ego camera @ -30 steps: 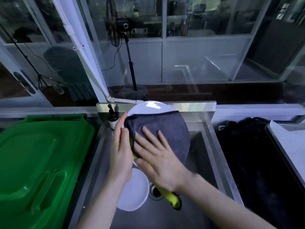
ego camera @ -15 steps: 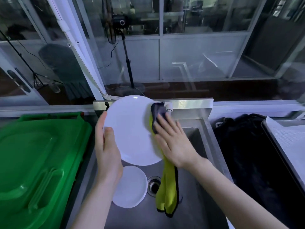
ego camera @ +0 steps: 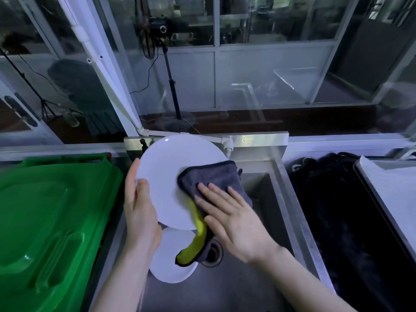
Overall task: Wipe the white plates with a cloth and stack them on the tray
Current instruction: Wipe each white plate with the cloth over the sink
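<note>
My left hand [ego camera: 138,210] grips the left rim of a large white plate [ego camera: 166,176], held tilted above the steel sink [ego camera: 258,194]. My right hand [ego camera: 234,219] lies flat on a grey and yellow cloth [ego camera: 213,179], pressing it against the plate's right half. The cloth's yellow end hangs down below the plate. A smaller white plate [ego camera: 171,260] lies on the sink floor beneath, partly hidden by the cloth and my left wrist. At the far right, a metal tray [ego camera: 391,194] lined with white paper shows only in part.
A green bin lid [ego camera: 49,221] fills the left side, beside the sink. A dark tub [ego camera: 333,217] sits between sink and tray. The drain [ego camera: 212,253] is in the sink floor. A white tap [ego camera: 227,145] and a glass partition [ego camera: 258,82] stand behind.
The cloth moved from the plate's upper right edge down onto its right half and is spread wider under my right hand. My left hand still holds the plate's left rim.
</note>
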Demonstrator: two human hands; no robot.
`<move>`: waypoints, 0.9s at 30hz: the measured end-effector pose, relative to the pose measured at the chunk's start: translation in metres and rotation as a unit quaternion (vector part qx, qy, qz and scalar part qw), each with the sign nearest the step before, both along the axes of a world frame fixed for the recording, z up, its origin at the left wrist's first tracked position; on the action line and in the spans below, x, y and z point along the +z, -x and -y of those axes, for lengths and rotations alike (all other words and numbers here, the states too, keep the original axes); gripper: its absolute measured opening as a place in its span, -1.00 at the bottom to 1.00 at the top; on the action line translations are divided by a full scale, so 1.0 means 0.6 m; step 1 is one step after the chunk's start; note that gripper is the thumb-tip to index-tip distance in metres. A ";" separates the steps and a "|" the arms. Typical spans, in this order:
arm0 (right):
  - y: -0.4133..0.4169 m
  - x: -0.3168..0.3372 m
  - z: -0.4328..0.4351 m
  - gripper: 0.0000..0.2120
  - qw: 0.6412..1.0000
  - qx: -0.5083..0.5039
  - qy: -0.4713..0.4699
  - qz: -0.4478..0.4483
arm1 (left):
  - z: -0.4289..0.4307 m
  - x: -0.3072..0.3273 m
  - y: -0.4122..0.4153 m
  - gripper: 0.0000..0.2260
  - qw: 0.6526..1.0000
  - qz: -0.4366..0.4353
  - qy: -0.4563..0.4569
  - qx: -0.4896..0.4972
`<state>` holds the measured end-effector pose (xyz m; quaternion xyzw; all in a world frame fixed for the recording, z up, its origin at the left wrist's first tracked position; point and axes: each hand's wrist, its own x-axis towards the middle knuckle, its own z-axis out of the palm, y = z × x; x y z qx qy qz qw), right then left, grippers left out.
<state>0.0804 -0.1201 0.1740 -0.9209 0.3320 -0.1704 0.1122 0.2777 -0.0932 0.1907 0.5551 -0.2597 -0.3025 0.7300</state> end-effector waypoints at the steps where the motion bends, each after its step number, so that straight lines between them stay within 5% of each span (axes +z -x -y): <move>1: 0.009 0.000 0.015 -0.54 1.000 -0.024 -0.010 -0.006 | -0.006 -0.004 -0.002 -0.66 1.000 0.011 -0.010 -0.012; 6: -0.004 0.025 0.080 -0.52 0.997 -0.062 0.002 -0.052 | -0.023 -0.022 0.020 -0.64 0.995 0.046 -0.035 -0.083; 17: -0.002 0.016 -0.011 -0.53 0.986 0.149 -0.041 -0.057 | 0.000 -0.009 0.012 -0.66 0.997 0.010 -0.009 -0.072; 23: 0.034 0.011 0.051 -0.52 0.993 0.027 -0.011 -0.118 | -0.008 -0.014 0.007 -0.66 0.992 0.076 -0.048 -0.093; 27: -0.020 0.023 0.062 -0.51 0.998 -0.031 -0.011 -0.048 | -0.006 -0.014 0.027 -0.64 0.993 0.064 -0.043 -0.090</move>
